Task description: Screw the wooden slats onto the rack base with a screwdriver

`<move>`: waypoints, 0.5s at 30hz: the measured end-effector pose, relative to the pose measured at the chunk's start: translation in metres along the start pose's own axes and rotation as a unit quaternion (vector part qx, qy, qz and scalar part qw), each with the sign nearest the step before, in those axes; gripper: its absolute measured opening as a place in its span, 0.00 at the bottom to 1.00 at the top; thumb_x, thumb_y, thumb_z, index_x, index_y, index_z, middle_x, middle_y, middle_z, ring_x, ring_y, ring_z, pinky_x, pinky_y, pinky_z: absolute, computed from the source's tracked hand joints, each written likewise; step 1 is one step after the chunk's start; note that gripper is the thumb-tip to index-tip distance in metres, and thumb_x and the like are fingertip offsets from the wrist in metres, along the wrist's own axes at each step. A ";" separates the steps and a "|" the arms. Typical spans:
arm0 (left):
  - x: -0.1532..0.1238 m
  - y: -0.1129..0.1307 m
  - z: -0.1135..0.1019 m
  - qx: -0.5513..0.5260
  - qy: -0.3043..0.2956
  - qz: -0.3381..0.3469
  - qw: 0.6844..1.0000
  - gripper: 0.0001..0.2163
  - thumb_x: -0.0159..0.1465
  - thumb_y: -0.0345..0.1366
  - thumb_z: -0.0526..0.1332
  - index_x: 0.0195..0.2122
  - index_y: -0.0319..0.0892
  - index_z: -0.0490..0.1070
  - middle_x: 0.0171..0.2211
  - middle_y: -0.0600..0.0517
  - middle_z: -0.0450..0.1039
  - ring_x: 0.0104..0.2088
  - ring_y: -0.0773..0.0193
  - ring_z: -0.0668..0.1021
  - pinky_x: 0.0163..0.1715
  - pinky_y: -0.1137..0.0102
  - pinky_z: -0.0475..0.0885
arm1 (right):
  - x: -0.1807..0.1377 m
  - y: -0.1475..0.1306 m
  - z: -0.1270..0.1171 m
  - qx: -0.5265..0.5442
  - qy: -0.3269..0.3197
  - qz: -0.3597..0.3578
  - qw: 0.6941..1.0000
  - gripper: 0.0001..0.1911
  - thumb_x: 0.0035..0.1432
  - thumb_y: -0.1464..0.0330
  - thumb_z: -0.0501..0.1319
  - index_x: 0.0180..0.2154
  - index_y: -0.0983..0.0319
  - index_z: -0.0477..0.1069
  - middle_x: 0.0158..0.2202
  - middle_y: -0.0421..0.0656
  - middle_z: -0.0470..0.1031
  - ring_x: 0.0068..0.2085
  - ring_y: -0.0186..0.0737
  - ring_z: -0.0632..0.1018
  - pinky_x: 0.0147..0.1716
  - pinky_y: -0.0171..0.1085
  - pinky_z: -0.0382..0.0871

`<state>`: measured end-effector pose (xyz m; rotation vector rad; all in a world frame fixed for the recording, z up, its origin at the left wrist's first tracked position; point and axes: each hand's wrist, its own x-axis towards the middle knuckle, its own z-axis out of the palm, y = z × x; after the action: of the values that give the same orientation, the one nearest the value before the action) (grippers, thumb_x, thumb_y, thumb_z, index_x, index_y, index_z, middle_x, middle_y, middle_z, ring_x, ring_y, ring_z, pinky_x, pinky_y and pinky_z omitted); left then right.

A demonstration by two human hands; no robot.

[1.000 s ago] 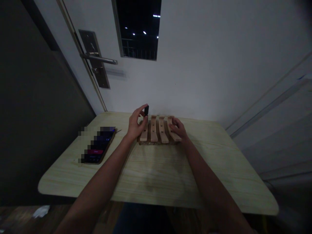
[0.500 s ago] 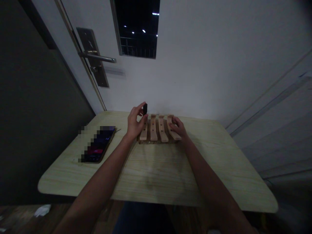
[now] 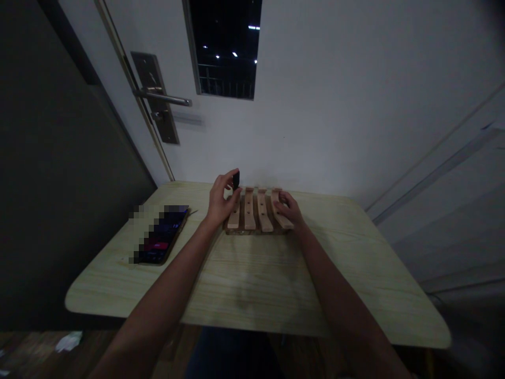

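Four wooden strips (image 3: 249, 208) sat on the counter (image 3: 256, 284), the left grip (image 3: 221, 202) pinching a nearby black piece (image 3: 235, 180), the right grip (image 3: 291, 209) closed on the rightmost strip (image 3: 282, 220): apparently steadying, calling for firm hold.

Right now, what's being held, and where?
Left hand: small black rectangular block, by top and bottom ends. Right hand: rightmost curved pale wooden strip, by its right side.
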<state>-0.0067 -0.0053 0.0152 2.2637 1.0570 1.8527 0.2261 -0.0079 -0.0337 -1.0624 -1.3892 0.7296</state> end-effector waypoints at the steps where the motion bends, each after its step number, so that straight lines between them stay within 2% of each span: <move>1: 0.000 0.000 0.000 -0.006 0.001 -0.006 1.000 0.22 0.61 0.36 0.61 0.57 0.47 0.62 0.41 0.50 0.70 0.36 0.67 0.71 0.37 0.69 0.71 | 0.000 0.000 0.000 -0.002 -0.003 0.001 1.000 0.21 0.43 0.52 0.63 0.37 0.58 0.68 0.42 0.47 0.76 0.43 0.46 0.75 0.46 0.49 0.70; 6: -0.001 0.006 -0.001 -0.035 -0.005 -0.029 0.999 0.23 0.61 0.34 0.60 0.58 0.45 0.61 0.44 0.49 0.72 0.34 0.68 0.72 0.38 0.69 0.71 | 0.000 0.002 -0.001 -0.008 0.002 0.015 1.000 0.21 0.44 0.52 0.63 0.38 0.57 0.69 0.43 0.47 0.76 0.44 0.46 0.75 0.46 0.49 0.70; 15: -0.001 0.007 -0.003 -0.039 -0.009 -0.035 0.999 0.25 0.63 0.35 0.56 0.62 0.44 0.55 0.38 0.50 0.74 0.35 0.67 0.74 0.38 0.69 0.71 | 0.002 0.003 0.000 0.003 0.000 0.003 1.000 0.21 0.45 0.55 0.62 0.39 0.59 0.69 0.43 0.48 0.75 0.44 0.45 0.75 0.49 0.48 0.67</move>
<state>-0.0060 -0.0121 0.0179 2.1670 1.0280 1.8102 0.2273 -0.0049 -0.0359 -1.0620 -1.3840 0.7382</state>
